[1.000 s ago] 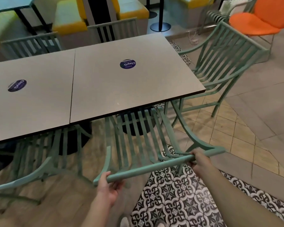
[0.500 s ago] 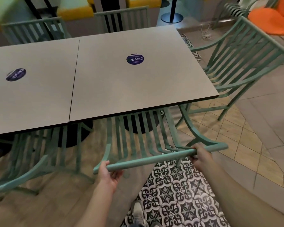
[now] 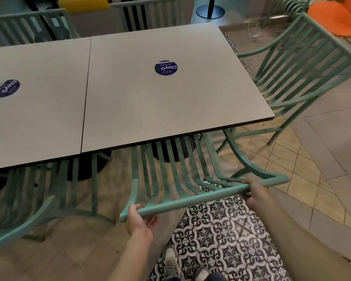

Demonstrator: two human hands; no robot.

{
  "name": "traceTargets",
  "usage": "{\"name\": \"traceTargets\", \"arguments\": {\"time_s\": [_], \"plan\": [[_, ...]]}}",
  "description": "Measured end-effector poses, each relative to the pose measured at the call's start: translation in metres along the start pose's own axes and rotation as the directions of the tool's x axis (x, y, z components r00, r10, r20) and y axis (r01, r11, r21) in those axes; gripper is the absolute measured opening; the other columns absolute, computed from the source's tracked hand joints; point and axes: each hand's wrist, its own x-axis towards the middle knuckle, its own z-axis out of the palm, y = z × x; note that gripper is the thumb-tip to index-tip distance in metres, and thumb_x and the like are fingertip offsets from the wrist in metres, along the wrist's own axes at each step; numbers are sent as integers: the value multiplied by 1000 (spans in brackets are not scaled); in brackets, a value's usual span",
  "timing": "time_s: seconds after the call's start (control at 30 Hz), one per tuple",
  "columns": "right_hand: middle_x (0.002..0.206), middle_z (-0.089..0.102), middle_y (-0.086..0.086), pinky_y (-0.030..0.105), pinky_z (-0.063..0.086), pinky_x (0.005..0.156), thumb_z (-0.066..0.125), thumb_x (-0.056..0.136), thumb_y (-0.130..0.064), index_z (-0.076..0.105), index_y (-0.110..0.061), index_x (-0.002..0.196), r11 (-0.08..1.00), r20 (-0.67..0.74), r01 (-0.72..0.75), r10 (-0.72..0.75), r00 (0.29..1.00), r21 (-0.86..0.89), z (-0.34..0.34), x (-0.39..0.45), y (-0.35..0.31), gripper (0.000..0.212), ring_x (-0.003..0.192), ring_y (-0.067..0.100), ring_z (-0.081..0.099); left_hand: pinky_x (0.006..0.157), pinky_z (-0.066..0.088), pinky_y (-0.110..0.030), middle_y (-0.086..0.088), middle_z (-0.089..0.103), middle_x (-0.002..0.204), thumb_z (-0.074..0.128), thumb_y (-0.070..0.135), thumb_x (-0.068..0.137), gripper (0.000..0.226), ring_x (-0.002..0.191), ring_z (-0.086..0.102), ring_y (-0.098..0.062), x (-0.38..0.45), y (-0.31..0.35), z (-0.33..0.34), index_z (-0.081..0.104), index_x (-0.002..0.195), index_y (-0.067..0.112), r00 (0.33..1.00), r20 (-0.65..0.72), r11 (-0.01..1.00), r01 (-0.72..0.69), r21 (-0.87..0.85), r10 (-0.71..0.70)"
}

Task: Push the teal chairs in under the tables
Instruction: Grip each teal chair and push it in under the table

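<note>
step: push chair [image 3: 170, 179] under counter [image 3: 170, 110] | left hand [image 3: 139, 221], right hand [image 3: 255, 192] both curled round top rail | tip: push evenly toward 12 o'clock, keep it square

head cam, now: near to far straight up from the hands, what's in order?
Left hand and right hand gripping the top rail → chair's slats → right table's near edge → round sticker → far-side chair back.
</note>
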Motion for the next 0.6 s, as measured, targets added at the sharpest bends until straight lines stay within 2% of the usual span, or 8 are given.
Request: {"name": "traceTargets", "arguments": {"time_s": [0.13, 0.23, 0.4, 0.6], "plan": [[112, 55, 18, 46, 56, 83, 65, 83, -5, 48, -5, 121, 1000, 7, -1, 1, 1000, -30, -5, 4, -7, 42, 101, 33, 61, 62, 52, -40, -19, 55, 94, 54, 21, 87, 29, 76, 57, -32, -8, -7, 5, 48, 112, 7, 1000, 8, 1000, 2, -24, -2], [114, 57, 18, 46, 56, 84, 66, 83, -8, 50, -5, 121, 1000, -6, 14, -14, 1000, -15, -4, 9, -7, 42, 100, 33, 62, 61, 53, -42, -21, 56, 101, 54, 21, 85, 35, 78, 59, -33, -7, -6, 9, 48, 116, 5, 1000, -23, 999, 15, -41, -16], [114, 58, 15, 43, 56, 85, 66, 84, -9, 50, -7, 121, 1000, -6, 15, -15, 1000, -8, -2, 4, 5, 40, 98, 29, 63, 60, 52, -42, -21, 57, 100, 53, 23, 85, 33, 75, 58, -32, -1, 4, 1, 48, 112, 6, 999, -39, 1000, 3, -14, -4], [106, 58, 15, 46, 55, 87, 63, 84, -4, 46, -5, 124, 1000, 1, 27, -27, 1000, 2, 3, 0, 10, 43, 92, 28, 63, 42, 55, -36, -21, 57, 94, 53, 23, 85, 33, 73, 58, -33, 1, 13, -3, 48, 113, 6, 999, -35, 1000, 0, 6, 1]]}}
